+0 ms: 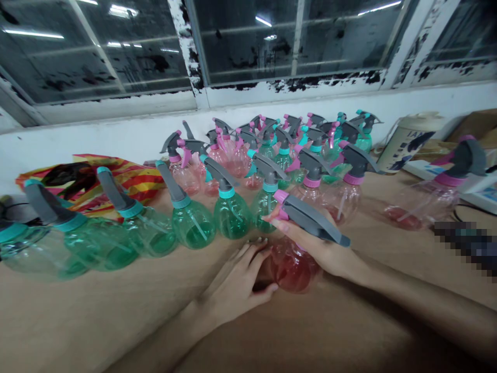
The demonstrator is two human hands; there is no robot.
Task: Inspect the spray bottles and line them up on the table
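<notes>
Pink spray bottle (pixel 294 269) in right hand (pixel 324 253), left hand (pixel 241 273) loose — "IA…" on tumbler (pixel 411 137)

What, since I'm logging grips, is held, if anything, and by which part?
The right hand holds a pink spray bottle just under its grey spray head; the left hand rests open beside the bottle, gripping nothing.

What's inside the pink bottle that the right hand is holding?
Reddish liquid lies low in the pink bottle. The right hand covers part of its top, so I can't see inside there.

Dark windows (pixel 248 52) mirror bright light tubes (pixel 264 21) (edges look stretched).
</notes>
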